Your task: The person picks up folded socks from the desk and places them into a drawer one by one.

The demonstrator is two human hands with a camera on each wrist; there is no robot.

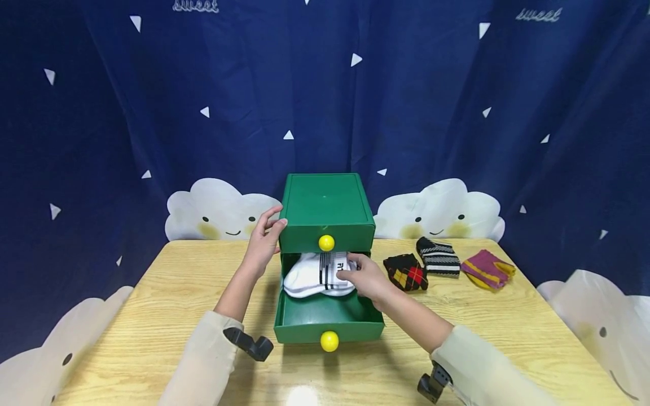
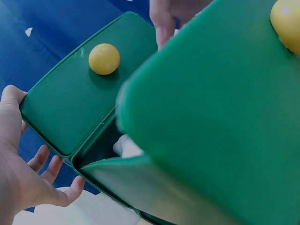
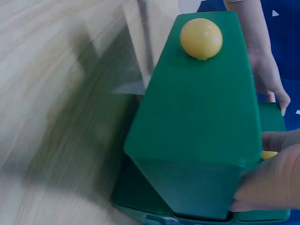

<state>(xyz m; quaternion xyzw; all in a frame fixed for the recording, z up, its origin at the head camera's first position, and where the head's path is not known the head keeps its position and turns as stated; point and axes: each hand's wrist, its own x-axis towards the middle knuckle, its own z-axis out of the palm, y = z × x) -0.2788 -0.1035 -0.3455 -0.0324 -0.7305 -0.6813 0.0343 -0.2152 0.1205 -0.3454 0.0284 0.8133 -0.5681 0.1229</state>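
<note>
A green two-drawer box (image 1: 327, 203) has its lower drawer (image 1: 315, 334) pulled out. Inside that drawer lie white socks (image 1: 310, 276) with black stripes, their back part under the upper drawer. My right hand (image 1: 368, 277) reaches into the drawer and grips the socks' right end between thumb and fingers. In the right wrist view its fingertips are hidden behind the drawer wall. My left hand (image 1: 263, 242) rests against the upper left side of the box, its fingers spread along the edge, as the left wrist view also shows.
Right of the box on the wooden table (image 1: 198, 282) lie a black argyle sock bundle (image 1: 406, 273), a black-and-white striped one (image 1: 439, 258) and a purple-and-yellow one (image 1: 488, 269). Yellow knobs (image 1: 329, 341) stick out from both drawers. A blue curtain (image 1: 325, 101) hangs behind.
</note>
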